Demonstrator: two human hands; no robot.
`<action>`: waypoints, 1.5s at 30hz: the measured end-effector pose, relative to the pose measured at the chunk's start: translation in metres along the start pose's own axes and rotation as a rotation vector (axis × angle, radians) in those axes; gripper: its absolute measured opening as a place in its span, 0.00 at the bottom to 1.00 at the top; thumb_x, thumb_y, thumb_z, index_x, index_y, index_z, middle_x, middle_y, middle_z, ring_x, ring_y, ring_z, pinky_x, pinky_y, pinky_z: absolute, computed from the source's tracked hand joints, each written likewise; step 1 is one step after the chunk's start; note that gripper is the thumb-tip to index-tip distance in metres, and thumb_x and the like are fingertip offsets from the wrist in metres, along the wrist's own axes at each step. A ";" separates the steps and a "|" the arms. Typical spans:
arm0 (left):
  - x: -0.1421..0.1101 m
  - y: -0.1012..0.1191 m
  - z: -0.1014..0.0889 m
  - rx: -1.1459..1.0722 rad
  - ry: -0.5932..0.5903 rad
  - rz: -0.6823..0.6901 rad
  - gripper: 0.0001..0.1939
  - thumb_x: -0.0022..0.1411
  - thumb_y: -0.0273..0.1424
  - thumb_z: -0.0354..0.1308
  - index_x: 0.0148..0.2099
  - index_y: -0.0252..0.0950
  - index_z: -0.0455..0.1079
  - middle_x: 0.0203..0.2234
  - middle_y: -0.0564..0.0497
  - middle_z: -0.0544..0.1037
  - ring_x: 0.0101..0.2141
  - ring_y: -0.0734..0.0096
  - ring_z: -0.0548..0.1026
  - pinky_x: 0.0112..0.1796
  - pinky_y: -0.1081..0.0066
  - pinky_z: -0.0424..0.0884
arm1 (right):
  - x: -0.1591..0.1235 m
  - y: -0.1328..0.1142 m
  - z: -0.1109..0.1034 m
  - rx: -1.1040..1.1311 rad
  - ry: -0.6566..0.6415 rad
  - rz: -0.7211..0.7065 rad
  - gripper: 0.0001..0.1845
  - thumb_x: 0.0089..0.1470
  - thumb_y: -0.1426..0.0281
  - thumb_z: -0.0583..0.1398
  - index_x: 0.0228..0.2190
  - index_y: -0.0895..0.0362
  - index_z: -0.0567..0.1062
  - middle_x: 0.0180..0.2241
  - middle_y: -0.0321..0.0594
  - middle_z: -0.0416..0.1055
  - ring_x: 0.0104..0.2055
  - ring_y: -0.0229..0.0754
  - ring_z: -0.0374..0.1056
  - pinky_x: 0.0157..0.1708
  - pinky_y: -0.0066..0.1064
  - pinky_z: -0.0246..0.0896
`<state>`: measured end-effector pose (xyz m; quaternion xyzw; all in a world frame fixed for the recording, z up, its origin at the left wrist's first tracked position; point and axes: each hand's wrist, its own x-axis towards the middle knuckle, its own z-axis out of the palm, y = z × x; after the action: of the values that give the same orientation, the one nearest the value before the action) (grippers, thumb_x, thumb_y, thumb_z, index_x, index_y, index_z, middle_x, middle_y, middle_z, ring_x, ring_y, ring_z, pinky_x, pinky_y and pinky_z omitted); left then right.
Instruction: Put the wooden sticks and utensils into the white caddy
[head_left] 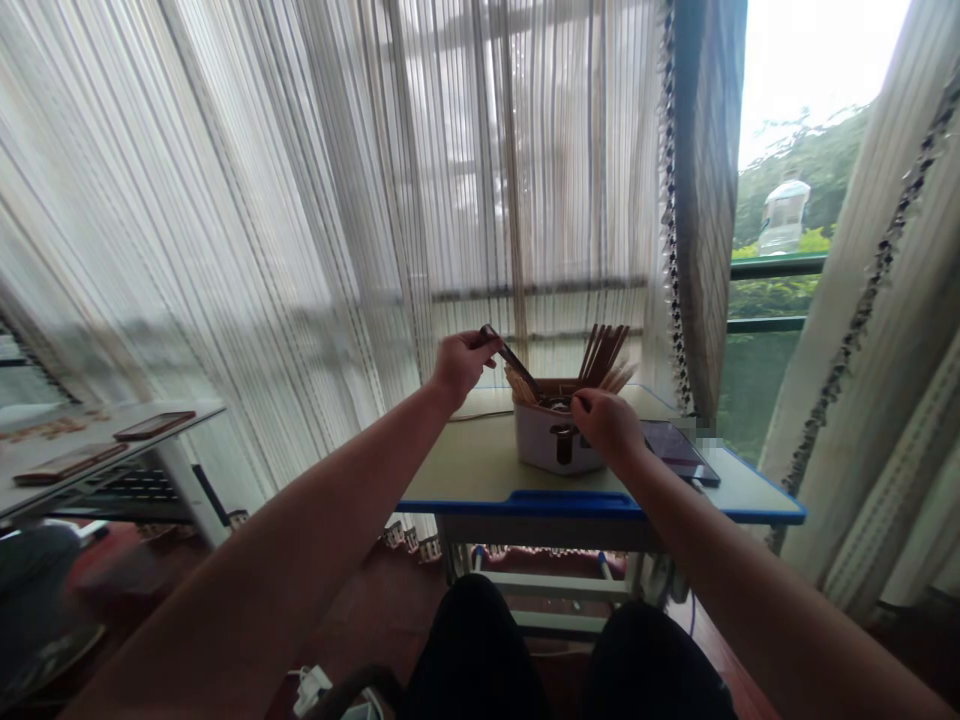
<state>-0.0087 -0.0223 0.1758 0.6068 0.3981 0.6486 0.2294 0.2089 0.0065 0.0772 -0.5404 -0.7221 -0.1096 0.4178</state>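
On the small desk stands a white box (541, 440) with a brown latch on its front. Dark brown sticks (602, 352) stand up at its back right, and pale thin sticks lean out at both sides. My left hand (461, 368), left of the box, is closed on a long dark handle (517, 370) that slants down into the box; its lower end is hidden. My right hand (606, 420) is at the box's right front rim with its fingers pinched together. What those fingers hold, if anything, cannot be made out.
A dark tablet (679, 452) lies on the blue-edged desk (465, 470), beside my right forearm. Another table (169, 425) at the left bears flat dark objects and small pale pieces. Striped curtains (337, 200) hang right behind the desk.
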 end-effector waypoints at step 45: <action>0.003 0.004 0.084 0.939 -0.224 0.196 0.15 0.50 0.36 0.63 0.39 0.33 0.74 0.33 0.45 0.77 0.37 0.62 0.74 0.40 0.67 0.67 | -0.119 0.096 0.011 0.456 -0.113 -0.125 0.17 0.55 0.65 0.54 0.46 0.56 0.64 0.42 0.46 0.64 0.30 0.37 0.67 0.33 0.34 0.66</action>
<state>0.0734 -0.0021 0.1767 0.7453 0.5615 0.3482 -0.0894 0.2949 -0.0310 -0.0437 -0.3914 -0.7825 0.0610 0.4804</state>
